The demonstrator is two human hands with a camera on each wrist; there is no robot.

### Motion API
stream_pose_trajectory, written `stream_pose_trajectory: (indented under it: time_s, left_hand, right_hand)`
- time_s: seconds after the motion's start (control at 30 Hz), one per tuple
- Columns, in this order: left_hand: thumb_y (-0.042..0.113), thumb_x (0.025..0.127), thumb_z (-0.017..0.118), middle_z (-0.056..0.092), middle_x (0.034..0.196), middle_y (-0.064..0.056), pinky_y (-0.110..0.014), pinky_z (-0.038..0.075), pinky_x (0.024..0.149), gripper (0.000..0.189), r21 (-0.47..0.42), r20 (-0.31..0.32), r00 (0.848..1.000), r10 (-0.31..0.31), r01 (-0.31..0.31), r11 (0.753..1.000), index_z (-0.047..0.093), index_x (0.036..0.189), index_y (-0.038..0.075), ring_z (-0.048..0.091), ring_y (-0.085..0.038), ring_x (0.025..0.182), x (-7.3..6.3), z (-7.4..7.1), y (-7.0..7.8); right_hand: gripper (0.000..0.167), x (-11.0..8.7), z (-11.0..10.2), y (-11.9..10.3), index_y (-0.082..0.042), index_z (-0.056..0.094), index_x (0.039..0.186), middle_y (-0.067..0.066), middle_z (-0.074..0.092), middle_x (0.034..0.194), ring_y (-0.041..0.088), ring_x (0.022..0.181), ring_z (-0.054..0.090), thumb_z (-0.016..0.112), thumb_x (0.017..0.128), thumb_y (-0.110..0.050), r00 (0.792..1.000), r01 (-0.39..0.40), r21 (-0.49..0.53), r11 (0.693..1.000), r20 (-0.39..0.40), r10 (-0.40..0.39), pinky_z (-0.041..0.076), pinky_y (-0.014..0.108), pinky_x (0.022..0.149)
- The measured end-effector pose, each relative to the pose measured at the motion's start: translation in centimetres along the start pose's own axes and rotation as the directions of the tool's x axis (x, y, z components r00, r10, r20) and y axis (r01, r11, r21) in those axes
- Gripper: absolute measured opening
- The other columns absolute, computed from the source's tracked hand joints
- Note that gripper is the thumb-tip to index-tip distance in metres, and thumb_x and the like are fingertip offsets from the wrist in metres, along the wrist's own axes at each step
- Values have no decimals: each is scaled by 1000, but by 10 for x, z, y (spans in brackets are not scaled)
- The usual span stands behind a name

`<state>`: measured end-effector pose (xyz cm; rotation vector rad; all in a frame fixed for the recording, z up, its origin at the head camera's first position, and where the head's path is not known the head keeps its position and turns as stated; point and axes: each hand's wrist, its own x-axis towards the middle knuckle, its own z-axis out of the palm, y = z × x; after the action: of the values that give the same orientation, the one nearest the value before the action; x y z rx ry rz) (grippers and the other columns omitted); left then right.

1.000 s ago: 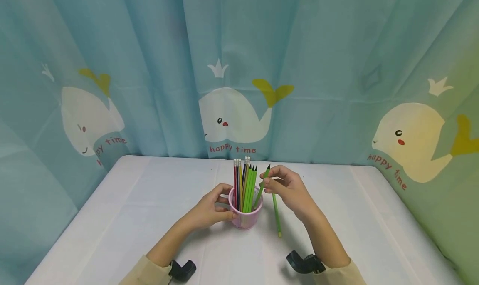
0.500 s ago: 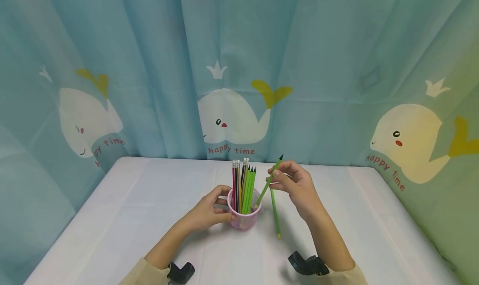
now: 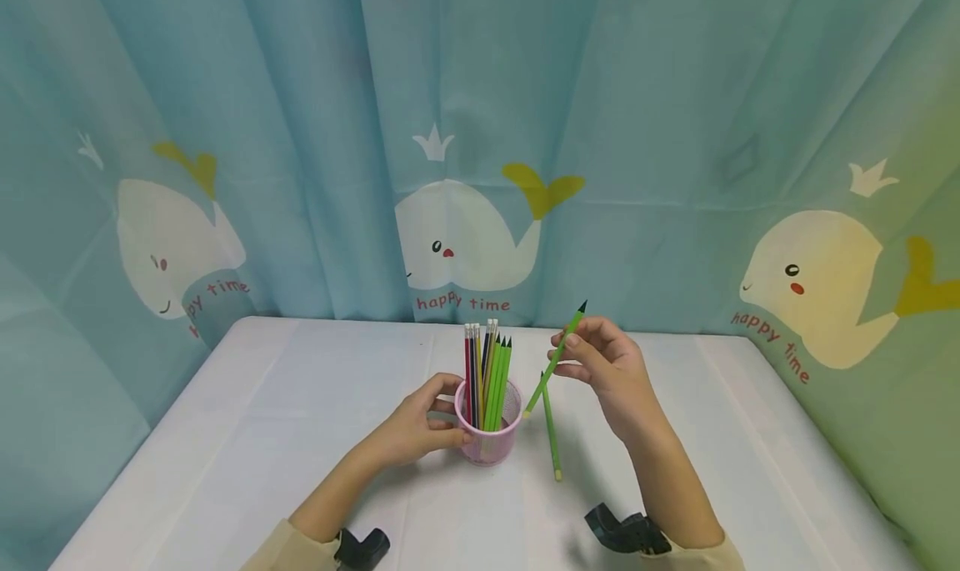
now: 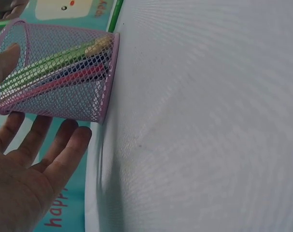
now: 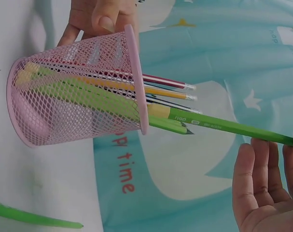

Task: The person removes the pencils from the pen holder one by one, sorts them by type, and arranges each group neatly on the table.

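Head view: green pencil [image 3: 551, 367] in the right hand [image 3: 611, 369], pinched between thumb and fingers on its upper half, dark point up, yellow end down just beside the rim of a pink mesh cup [image 3: 489, 450]. Left hand [image 3: 412, 421] grips the cup, thumb at the near side of the rim, fingers round the left. Green pencils [image 3: 498, 392] and eraser-topped pencils [image 3: 479, 375] stand inside; a loose pencil [image 3: 552, 442] lies on the table [image 3: 300, 429] to the right. Left wrist view: cup wall open-weave, likely thin and light, with some give; best held near the firmer rim, softly. Yellow ends rest low inside. Right wrist view: held pencil slants, printed barrel bare between fingers and rim; whether its end overlaps the mouth, cannot tell here. Judged light, stiff, smooth enough to roll in a loose pinch; hold the barrel, sparing the brittle point.
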<state>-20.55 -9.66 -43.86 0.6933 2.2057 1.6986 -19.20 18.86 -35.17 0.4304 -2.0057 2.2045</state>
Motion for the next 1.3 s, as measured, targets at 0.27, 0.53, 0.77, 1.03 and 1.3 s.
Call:
stream_pose_trajectory:
  time_s: [0.27, 0.53, 0.77, 1.03, 1.3]
  left_hand:
    - [14, 83, 81, 51, 138, -15, -36, 57, 95, 64, -1, -2, 1000, -5, 5, 1000, 46, 135, 8, 58, -33, 119, -1, 0, 2]
    - [13, 83, 81, 50, 138, -15, -38, 57, 96, 64, -2, 0, 1000, -11, 11, 1000, 45, 135, 7, 58, -33, 119, -2, 0, 3]
    - [12, 83, 81, 51, 137, -15, -39, 57, 95, 63, -1, -1, 1000, 0, 0, 1000, 46, 136, 8, 59, -33, 118, -1, 1, 3]
    - [14, 83, 81, 51, 137, -15, -37, 58, 95, 63, 1, -4, 1000, 6, -6, 1000, 46, 135, 8, 59, -32, 118, -4, -2, 4]
    - [13, 83, 81, 51, 137, -15, -39, 57, 95, 64, -16, -1, 1000, 10, -10, 1000, 45, 135, 7, 59, -32, 118, 0, 0, -1]
  right_hand:
    - [6, 1, -2, 0, -8, 57, 105, 4, 66, 100, 21, 90, 68, 59, 100, -9, 999, -34, 7, 999, 12, 34, 63, 41, 80]
    - [13, 2, -6, 5, -3, 54, 111, 3, 65, 99, 19, 90, 69, 59, 100, -9, 997, -67, -11, 998, 24, 67, 63, 41, 78]
    - [16, 7, -14, 10, -7, 55, 113, 4, 66, 98, 19, 91, 69, 60, 98, -7, 994, -105, -43, 994, -13, 105, 63, 41, 77]
    - [18, 8, -16, 12, -5, 53, 115, 3, 66, 95, 18, 87, 70, 58, 97, -3, 992, -125, -40, 991, -30, 124, 63, 38, 75]
    - [24, 8, -22, 15, -3, 50, 120, 2, 65, 94, 18, 89, 70, 59, 98, -4, 992, -129, -86, 988, -14, 128, 63, 36, 74]
